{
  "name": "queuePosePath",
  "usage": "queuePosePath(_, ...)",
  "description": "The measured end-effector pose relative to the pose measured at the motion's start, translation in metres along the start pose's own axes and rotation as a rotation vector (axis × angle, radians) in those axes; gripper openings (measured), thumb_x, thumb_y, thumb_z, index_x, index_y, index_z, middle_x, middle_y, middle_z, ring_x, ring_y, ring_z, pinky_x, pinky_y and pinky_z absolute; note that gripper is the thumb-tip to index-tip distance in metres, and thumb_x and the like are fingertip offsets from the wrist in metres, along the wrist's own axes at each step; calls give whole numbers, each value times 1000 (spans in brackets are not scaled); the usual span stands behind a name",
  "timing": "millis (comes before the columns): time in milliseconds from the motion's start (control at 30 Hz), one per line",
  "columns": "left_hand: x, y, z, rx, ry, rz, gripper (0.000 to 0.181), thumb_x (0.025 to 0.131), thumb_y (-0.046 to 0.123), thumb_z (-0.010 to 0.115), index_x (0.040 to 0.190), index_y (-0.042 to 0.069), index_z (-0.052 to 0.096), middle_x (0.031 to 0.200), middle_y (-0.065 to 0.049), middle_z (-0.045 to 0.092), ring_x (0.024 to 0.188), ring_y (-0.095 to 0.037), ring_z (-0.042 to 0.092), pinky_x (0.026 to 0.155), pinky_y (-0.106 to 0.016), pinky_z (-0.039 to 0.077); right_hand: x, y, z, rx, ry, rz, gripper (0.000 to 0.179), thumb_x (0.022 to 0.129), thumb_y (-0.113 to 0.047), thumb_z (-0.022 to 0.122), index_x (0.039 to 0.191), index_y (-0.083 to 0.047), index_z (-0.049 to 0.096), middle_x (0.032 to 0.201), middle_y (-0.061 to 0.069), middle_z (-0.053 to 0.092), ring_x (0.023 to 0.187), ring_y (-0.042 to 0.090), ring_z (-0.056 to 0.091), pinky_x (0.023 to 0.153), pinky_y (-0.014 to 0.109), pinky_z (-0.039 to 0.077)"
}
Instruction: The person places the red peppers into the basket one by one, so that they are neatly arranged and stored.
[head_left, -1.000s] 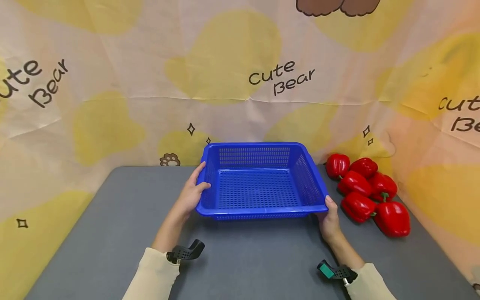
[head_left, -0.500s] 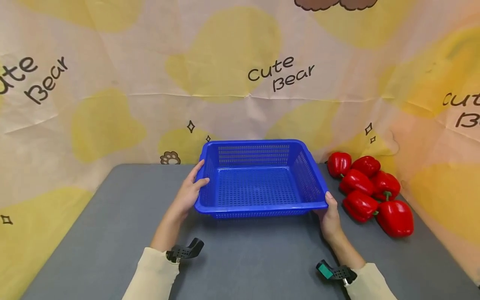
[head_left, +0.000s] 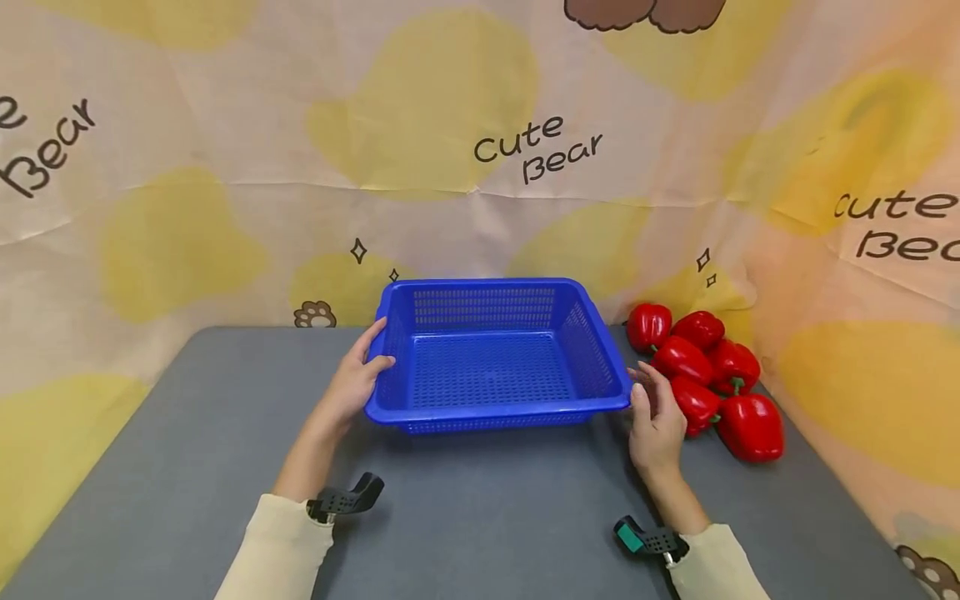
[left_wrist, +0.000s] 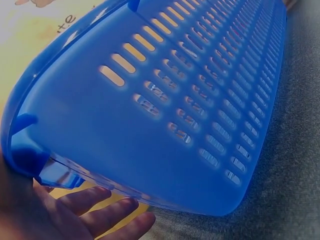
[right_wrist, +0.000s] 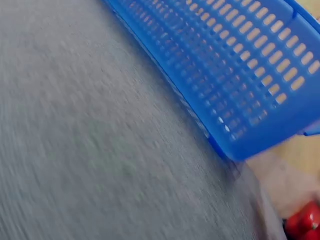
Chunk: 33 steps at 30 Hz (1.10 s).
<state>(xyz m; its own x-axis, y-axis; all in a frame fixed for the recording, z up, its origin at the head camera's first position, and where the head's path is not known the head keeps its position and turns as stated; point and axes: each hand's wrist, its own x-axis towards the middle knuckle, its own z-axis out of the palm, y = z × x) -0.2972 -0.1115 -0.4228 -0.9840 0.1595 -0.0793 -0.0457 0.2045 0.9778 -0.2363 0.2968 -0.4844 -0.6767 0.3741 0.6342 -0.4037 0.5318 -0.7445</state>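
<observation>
"Blue plastic basket (head_left: pixel 491 367): who has it?"

"Left hand (head_left: pixel 352 383) grips its left rim, thumb inside. Right hand (head_left: pixel 658 425), fingers loosely bent and holding nothing, is just beside its near right corner. Red peppers (head_left: pixel 682 360) lie right of it."

"Is it down on the desk (head_left: pixel 480 517)?"

"Can't tell if its base fully rests there. A one-sided grip could tip it, I'd judge; steady that rim without lifting."

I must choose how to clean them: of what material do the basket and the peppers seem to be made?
Basket: most likely moulded plastic, slightly glossy blue; its thin walls have regular slots. Peppers: smooth, glossy red skin with bright highlights; real or plastic, I cannot tell.
</observation>
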Motion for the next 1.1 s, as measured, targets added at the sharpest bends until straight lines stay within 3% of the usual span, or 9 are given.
queuePosePath(67,-1,0,-1,1,-5,-3,69,104,15,43,164,31,13,166,-20,26,137,-43,49,102,-48,53,2,4,-3,-73,139,-136,36,90,-1,61,124,6,65,113,24,72,97,-8,59,84,3,44)
queuePosePath(167,-1,-1,-3,7,5,1,68,104,17,43,163,32,14,166,-19,26,136,-42,49,101,-46,53,9,9,-8,-142,281,-219,37,82,-3,69,119,6,68,112,25,71,103,7,58,94,8,39)
queuePosePath(233,-3,0,-5,11,13,0,68,104,18,43,163,33,13,166,-19,26,136,-42,49,102,-47,53,13,13,-12,-165,325,-196,40,80,-8,72,118,2,70,114,21,72,104,17,58,97,11,37)
queuePosePath(333,-4,0,-6,22,21,-3,68,104,18,43,163,33,13,166,-19,25,137,-42,48,103,-47,52,16,17,-18,-191,362,-87,43,80,-14,76,121,-2,70,119,17,71,109,25,58,100,16,37)
queuePosePath(500,-3,0,-5,20,8,-9,67,105,19,43,163,34,13,167,-17,25,137,-41,49,101,-45,52,16,20,-28,-209,327,122,57,81,-22,79,132,-4,61,131,15,64,121,29,54,110,43,40)
queuePosePath(633,-2,-1,-2,8,-10,-11,68,104,18,42,163,34,13,166,-19,26,137,-42,48,102,-47,52,12,22,-31,-237,258,225,69,79,-25,81,139,-5,54,139,18,57,129,34,49,113,59,35)
queuePosePath(900,-2,-2,-2,5,-9,-11,67,105,18,41,163,35,12,168,-18,21,141,-44,43,109,-57,46,12,24,-31,-278,201,267,76,75,-20,84,142,-7,51,142,19,52,133,37,41,110,62,32)
queuePosePath(1100,-2,-2,-2,-8,-12,-12,67,106,18,40,163,35,11,169,-15,18,142,-42,42,110,-54,46,11,25,-31,-291,185,259,71,74,-20,85,138,-7,56,137,23,51,131,37,40,106,60,33)
